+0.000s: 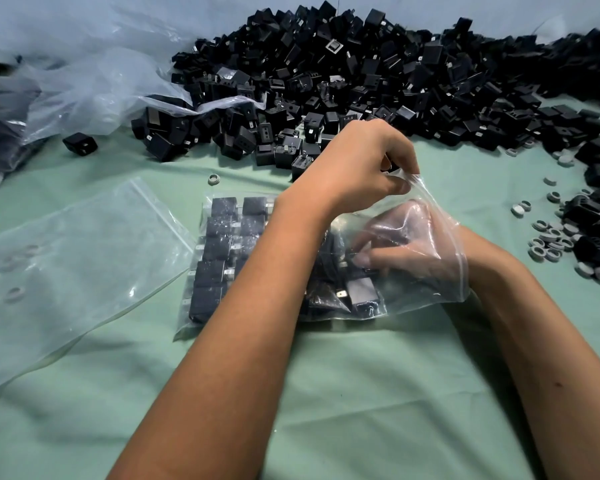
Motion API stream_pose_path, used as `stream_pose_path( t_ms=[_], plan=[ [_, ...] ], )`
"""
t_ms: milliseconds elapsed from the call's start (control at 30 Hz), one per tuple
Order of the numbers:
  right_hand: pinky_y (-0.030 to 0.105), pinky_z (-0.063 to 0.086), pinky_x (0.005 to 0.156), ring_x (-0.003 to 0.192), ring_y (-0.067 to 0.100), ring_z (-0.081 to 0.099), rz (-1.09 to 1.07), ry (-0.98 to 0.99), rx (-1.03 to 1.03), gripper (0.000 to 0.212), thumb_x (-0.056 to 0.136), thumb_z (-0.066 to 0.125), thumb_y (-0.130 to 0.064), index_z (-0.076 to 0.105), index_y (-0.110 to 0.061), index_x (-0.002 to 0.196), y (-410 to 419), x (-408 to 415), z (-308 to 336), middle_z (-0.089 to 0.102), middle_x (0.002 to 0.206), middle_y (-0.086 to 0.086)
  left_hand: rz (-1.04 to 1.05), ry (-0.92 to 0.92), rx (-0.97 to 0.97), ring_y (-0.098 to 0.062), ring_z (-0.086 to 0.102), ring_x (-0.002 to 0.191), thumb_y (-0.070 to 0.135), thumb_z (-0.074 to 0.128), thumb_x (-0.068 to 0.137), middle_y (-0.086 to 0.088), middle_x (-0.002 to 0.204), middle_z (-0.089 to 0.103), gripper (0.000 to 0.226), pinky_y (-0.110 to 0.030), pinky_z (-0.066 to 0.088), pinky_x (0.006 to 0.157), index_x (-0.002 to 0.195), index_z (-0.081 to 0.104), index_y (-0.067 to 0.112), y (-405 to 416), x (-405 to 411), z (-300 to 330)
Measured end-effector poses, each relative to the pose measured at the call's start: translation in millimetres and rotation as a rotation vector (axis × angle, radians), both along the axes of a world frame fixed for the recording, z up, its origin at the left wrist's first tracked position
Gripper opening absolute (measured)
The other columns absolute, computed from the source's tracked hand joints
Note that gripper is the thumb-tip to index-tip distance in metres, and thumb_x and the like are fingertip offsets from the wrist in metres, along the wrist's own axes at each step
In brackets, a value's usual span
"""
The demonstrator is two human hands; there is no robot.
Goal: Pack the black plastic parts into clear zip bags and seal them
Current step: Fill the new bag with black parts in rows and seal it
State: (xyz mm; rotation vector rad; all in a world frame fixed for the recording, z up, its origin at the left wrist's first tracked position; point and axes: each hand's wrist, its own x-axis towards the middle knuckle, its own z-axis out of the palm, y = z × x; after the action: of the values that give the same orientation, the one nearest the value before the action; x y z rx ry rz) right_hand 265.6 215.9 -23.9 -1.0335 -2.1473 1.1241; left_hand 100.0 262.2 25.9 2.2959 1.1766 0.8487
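Observation:
A clear zip bag [222, 317] lies on the green cloth, partly filled with rows of black plastic parts [219, 244]. My left hand [357, 168] pinches the bag's upper open edge and lifts it. My right hand [402, 247] is inside the bag through its mouth, seen through the plastic, fingers spread and touching the black parts there. Whether it grips one is not plain. A big heap of loose black parts [378, 77] covers the back of the table.
An empty clear zip bag [73, 271] lies flat at the left. A large crumpled plastic sack [84, 74] sits at the back left. Small grey rings [548, 240] lie scattered at the right, one ring [214, 179] near the bag. Green cloth [361, 393] covers the near table.

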Motion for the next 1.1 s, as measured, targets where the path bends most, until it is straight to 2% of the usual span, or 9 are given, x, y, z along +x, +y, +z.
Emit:
stream_pose_path(
  t_ms=[133,200,267,400,600,767,867,967,1100],
  plan=[
    [0.011,0.051,0.059,0.070,0.001,0.071,-0.087,-0.004,-0.033,0.009,0.086,0.082,-0.031,0.074,-0.027,0.090,3.6,19.1,6.4,0.074,0.078,-0.008,0.042,-0.023,-0.032,-0.004,0.062,0.095,0.009,0.075,0.086,0.007,0.104,0.069,0.033,-0.014,0.051,0.082,0.114,0.075,0.025,0.2,-5.3,-2.3],
    [0.023,0.055,0.056,0.062,0.013,0.072,-0.232,0.067,-0.112,0.007,0.088,0.081,-0.021,0.078,-0.019,0.082,4.4,29.7,5.5,0.075,0.073,0.003,0.159,0.002,-0.043,-0.009,0.062,0.104,0.002,0.066,0.090,0.007,0.112,0.068,0.042,-0.026,0.054,0.093,0.121,0.071,0.030,3.8,-12.6,-6.4],
    [0.037,0.056,0.060,0.062,0.018,0.069,-0.459,0.106,-0.093,0.006,0.089,0.080,-0.016,0.079,-0.014,0.084,7.7,36.2,-0.3,0.076,0.074,0.009,0.280,0.132,-0.050,-0.016,0.058,0.119,0.001,0.060,0.093,0.003,0.129,0.064,0.046,-0.040,0.051,0.103,0.127,0.068,0.031,9.4,-22.8,-11.0],
    [0.037,0.050,0.065,0.060,0.014,0.059,-0.731,0.080,0.072,0.014,0.091,0.079,-0.024,0.077,-0.014,0.080,16.5,33.8,-8.6,0.072,0.068,0.005,0.283,0.437,-0.182,-0.025,0.036,0.144,0.002,0.053,0.094,-0.003,0.151,0.049,0.050,-0.047,0.033,0.119,0.133,0.065,0.031,19.0,-43.2,-22.3],
    [0.028,0.046,0.060,0.055,0.008,0.055,-0.772,0.101,0.130,0.012,0.091,0.078,-0.022,0.076,-0.017,0.081,17.3,29.5,-14.1,0.069,0.066,0.000,0.561,0.314,-0.034,-0.029,0.039,0.127,-0.009,0.059,0.088,-0.007,0.132,0.052,0.051,-0.038,0.039,0.099,0.119,0.073,0.029,13.7,-46.9,-20.8],
    [0.029,0.048,0.060,0.057,0.009,0.056,-0.792,0.101,0.140,0.011,0.091,0.078,-0.022,0.077,-0.017,0.081,17.1,28.9,-16.5,0.070,0.067,0.002,0.673,0.268,-0.168,-0.027,0.059,0.117,-0.003,0.070,0.086,-0.004,0.126,0.066,0.039,-0.038,0.051,0.096,0.108,0.077,0.028,14.3,-62.2,-15.6],
    [0.027,0.048,0.058,0.054,0.007,0.056,-0.804,0.100,0.156,0.012,0.091,0.078,-0.023,0.076,-0.020,0.079,17.0,28.9,-16.5,0.070,0.066,-0.001,0.742,0.250,-0.206,-0.030,0.056,0.119,-0.001,0.070,0.088,-0.010,0.137,0.053,0.037,-0.040,0.050,0.099,0.109,0.076,0.028,15.9,-67.0,-18.1],
    [0.025,0.048,0.057,0.055,0.006,0.058,-0.815,0.114,0.161,0.011,0.090,0.079,-0.025,0.077,-0.020,0.080,16.9,29.0,-17.5,0.071,0.066,-0.002,0.806,0.264,-0.274,-0.034,0.054,0.107,0.002,0.064,0.093,-0.015,0.140,0.044,0.032,-0.039,0.047,0.092,0.112,0.071,0.026,15.6,-71.1,-23.9],
    [0.026,0.052,0.063,0.062,0.009,0.064,-0.851,0.161,0.179,0.006,0.091,0.076,-0.021,0.079,-0.019,0.086,16.9,28.4,-15.9,0.073,0.072,-0.002,0.774,0.120,-0.200,-0.028,0.060,0.112,0.011,0.075,0.090,-0.006,0.123,0.063,0.027,-0.035,0.049,0.091,0.110,0.066,0.028,15.7,-80.3,-18.4]
  ],
)
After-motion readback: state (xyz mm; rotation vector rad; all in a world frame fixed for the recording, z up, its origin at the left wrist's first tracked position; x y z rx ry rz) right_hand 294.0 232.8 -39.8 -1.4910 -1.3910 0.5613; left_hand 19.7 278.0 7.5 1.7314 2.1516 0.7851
